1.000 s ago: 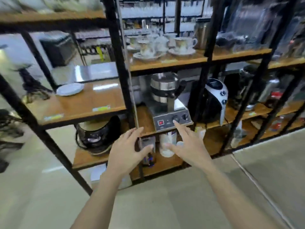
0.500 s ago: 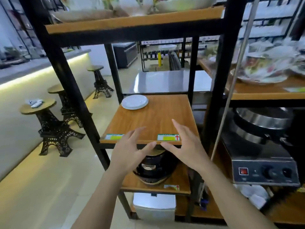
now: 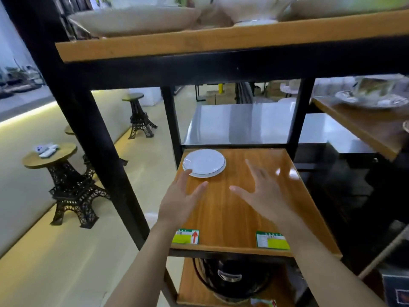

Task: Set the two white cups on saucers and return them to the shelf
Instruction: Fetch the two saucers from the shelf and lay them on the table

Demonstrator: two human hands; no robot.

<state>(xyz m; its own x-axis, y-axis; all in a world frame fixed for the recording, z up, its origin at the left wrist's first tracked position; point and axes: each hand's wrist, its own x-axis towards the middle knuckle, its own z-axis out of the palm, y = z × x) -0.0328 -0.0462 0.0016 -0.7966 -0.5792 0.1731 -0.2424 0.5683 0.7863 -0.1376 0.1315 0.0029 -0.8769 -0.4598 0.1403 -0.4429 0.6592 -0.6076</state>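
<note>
Both empty hands, left (image 3: 179,202) and right (image 3: 263,196), fingers spread, have been brought over the wooden shelf (image 3: 232,209), seemingly toward the white round saucer (image 3: 204,162).

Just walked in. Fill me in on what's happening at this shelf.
A person is reaching both bare hands over a wooden shelf in a black metal rack. The left hand is open, its fingertips at the near rim of a stack of white saucers at the shelf's back left corner. The right hand is open too, hovering over bare wood and holding nothing. No white cups are on this shelf, so no cup sits on a saucer yet.
</note>
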